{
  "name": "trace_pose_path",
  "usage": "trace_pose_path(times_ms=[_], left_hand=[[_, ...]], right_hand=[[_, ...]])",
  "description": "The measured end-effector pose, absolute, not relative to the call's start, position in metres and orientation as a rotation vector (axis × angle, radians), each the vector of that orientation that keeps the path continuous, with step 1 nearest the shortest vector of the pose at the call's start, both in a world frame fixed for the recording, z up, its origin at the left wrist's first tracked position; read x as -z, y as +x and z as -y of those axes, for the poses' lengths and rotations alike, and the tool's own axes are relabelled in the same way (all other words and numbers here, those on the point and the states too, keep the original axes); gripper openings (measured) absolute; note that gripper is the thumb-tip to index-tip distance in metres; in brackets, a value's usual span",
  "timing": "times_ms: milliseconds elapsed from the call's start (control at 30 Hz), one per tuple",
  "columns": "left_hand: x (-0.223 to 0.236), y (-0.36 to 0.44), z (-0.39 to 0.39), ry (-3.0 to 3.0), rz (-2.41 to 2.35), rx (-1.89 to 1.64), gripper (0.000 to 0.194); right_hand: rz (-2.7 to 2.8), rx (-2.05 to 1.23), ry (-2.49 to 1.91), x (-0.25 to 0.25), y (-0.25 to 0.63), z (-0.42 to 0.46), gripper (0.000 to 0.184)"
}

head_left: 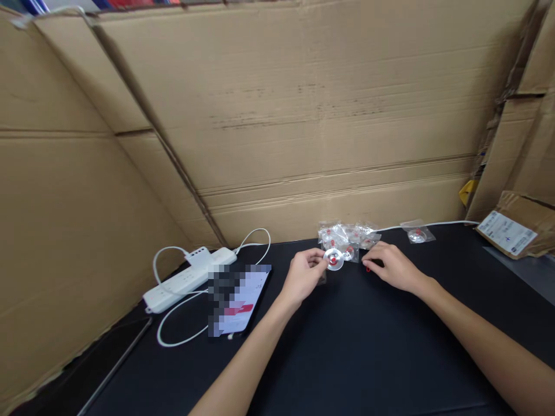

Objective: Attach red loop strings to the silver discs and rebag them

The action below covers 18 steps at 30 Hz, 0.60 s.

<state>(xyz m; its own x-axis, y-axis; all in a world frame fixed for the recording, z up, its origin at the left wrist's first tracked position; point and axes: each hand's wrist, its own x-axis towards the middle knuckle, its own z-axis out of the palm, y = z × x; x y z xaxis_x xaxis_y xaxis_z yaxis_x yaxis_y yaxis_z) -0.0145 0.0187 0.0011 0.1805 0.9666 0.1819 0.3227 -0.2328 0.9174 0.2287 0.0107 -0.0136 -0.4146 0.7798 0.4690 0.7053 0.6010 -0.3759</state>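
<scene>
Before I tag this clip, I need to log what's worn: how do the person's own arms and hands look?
The left hand and right hand are ungloved, with no watch or ring that I can make out. The left forearm and right forearm show no sleeves, cables or visible markings within the picture.

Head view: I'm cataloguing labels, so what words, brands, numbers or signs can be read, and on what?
No words or numbers are legible.
White label on the cardboard box: a cross-like mark, "+"; print too small.
Tablet screen: partly pixelated; text too small.
Cardboard wall: dark smudged marks, nothing readable.
Silver disc in the left hand: no readable text.
</scene>
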Motion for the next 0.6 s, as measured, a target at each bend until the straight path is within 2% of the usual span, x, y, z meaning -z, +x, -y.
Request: trace_pose_path(times_ms=[200, 300, 433, 600], left_hand=[[-0.003, -0.008, -0.006, 2.098, -1.186, -0.882, 0.02], [0.001, -0.004, 0.002, 2.329, -1.187, -0.795, 0.025], [0.009, 0.0, 0.005, 2.581, -1.167, -0.769, 0.026], [0.006, 0.003, 0.009, 2.747, -1.094, -0.763, 0.022]], right_hand=[[2.36, -0.266, -1.136, 0.006, 0.23, -0.01, 0.024], [2.35, -0.293, -1.164, 0.006, 0.234, -0.012, 0.02], [2.308, -0.417, -1.188, 0.009, 0.236, -0.013, 0.016], [2.298, -0.392, -1.212, 0.016, 0.232, -0.011, 0.014]])
